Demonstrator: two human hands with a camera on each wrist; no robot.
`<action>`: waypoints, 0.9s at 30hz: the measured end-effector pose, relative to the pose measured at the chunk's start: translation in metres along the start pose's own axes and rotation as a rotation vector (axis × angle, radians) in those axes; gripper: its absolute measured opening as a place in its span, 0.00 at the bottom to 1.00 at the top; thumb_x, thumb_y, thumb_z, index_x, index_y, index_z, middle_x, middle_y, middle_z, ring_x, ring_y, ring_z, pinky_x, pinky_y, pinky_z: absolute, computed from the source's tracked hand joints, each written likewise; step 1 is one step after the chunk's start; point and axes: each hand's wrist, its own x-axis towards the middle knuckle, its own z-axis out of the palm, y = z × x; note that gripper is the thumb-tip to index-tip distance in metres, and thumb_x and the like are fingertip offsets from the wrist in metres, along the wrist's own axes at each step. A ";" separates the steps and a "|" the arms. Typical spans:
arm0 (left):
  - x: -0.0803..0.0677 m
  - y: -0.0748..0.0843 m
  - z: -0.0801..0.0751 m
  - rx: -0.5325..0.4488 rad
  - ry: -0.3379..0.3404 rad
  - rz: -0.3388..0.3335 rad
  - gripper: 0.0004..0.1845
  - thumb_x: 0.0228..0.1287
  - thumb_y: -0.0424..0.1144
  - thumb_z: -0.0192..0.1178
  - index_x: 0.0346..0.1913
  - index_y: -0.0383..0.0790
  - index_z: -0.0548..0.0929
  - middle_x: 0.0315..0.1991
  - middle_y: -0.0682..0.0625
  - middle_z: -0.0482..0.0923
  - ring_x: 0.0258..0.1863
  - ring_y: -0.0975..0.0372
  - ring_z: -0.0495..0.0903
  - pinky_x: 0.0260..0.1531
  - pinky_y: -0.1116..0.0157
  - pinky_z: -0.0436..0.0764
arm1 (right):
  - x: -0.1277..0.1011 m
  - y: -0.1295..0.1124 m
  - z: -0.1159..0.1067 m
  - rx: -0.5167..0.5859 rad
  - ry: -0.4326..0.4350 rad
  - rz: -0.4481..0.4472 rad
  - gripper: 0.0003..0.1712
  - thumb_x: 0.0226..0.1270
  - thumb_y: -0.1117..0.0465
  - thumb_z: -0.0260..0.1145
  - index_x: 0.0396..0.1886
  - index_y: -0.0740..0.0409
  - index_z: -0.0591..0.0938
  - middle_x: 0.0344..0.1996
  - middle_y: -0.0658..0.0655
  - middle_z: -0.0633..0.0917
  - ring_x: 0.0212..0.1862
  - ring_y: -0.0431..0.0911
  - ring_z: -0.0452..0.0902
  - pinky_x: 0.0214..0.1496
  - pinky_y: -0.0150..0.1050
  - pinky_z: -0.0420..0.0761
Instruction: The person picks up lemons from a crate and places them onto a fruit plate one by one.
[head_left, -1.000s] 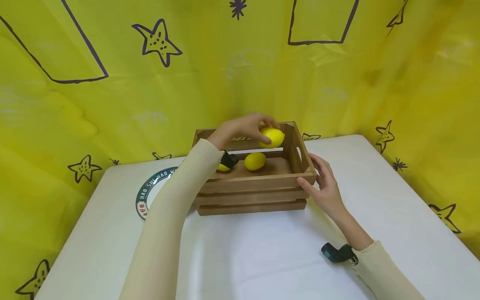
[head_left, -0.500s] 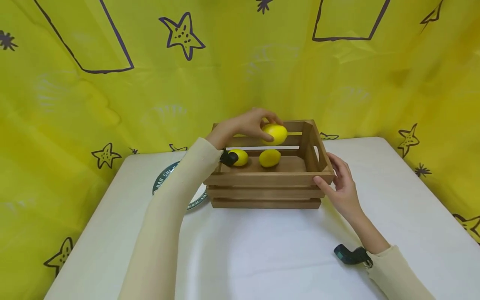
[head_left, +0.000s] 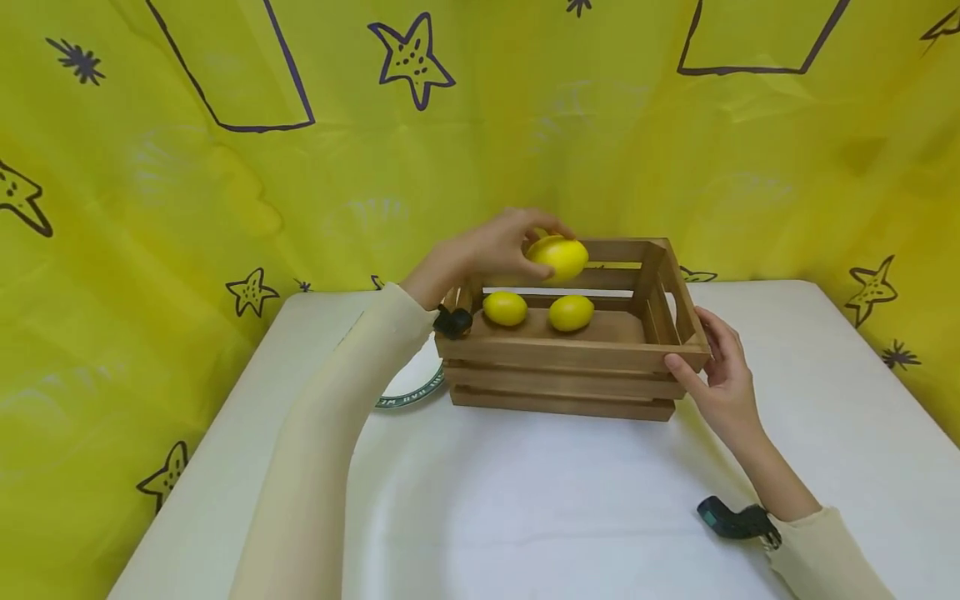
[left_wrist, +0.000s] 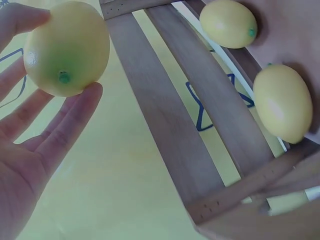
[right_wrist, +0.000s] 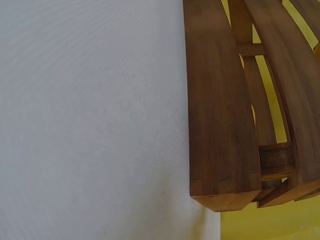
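My left hand [head_left: 502,248] pinches a yellow lemon [head_left: 561,257] above the back of a slatted wooden crate [head_left: 562,357]. In the left wrist view, thumb and fingertips hold that lemon [left_wrist: 67,47] by its sides, its green tip showing. Two more lemons lie on the crate floor, a left lemon [head_left: 505,308] and a right lemon [head_left: 571,313]. My right hand [head_left: 723,379] grips the crate's right end, thumb at the front corner and fingers along the outer side. The right wrist view shows the crate slats [right_wrist: 225,110] but not the hand.
A white plate with a green lettered rim [head_left: 412,396] sits left of the crate, partly hidden by the left sleeve [head_left: 322,425] and the crate. The white table [head_left: 540,500] backs onto a yellow curtain [head_left: 480,125] with star drawings.
The head view has swung left, so everything appears farther right. My left hand holds the lemon slightly higher relative to the crate. My right hand stays on the crate's end.
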 end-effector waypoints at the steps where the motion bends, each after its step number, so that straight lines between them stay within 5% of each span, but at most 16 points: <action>1: -0.003 0.001 0.000 0.009 0.001 0.005 0.28 0.59 0.36 0.65 0.64 0.40 0.76 0.60 0.46 0.74 0.54 0.54 0.75 0.55 0.62 0.74 | 0.000 0.000 -0.001 0.015 0.005 -0.002 0.40 0.59 0.83 0.59 0.72 0.63 0.63 0.64 0.51 0.65 0.65 0.39 0.64 0.62 0.21 0.66; 6: -0.018 0.003 -0.003 0.029 0.026 0.038 0.28 0.59 0.36 0.66 0.63 0.36 0.76 0.61 0.45 0.75 0.59 0.56 0.72 0.61 0.61 0.72 | -0.001 0.000 -0.001 0.057 0.014 0.012 0.40 0.60 0.82 0.59 0.72 0.62 0.63 0.64 0.51 0.64 0.64 0.40 0.65 0.61 0.22 0.67; 15: -0.046 0.002 -0.009 0.029 0.112 0.015 0.28 0.58 0.37 0.68 0.63 0.35 0.76 0.60 0.43 0.76 0.53 0.55 0.72 0.55 0.63 0.74 | 0.000 0.000 0.001 0.048 0.018 0.022 0.39 0.61 0.81 0.58 0.73 0.61 0.63 0.65 0.51 0.64 0.63 0.40 0.65 0.60 0.22 0.67; 27: -0.086 -0.030 -0.007 -0.122 0.305 -0.070 0.28 0.56 0.31 0.69 0.62 0.32 0.76 0.61 0.40 0.74 0.51 0.50 0.76 0.43 0.59 0.85 | 0.000 0.000 0.002 0.045 0.008 0.019 0.40 0.61 0.82 0.58 0.73 0.61 0.63 0.65 0.51 0.64 0.64 0.40 0.64 0.61 0.22 0.66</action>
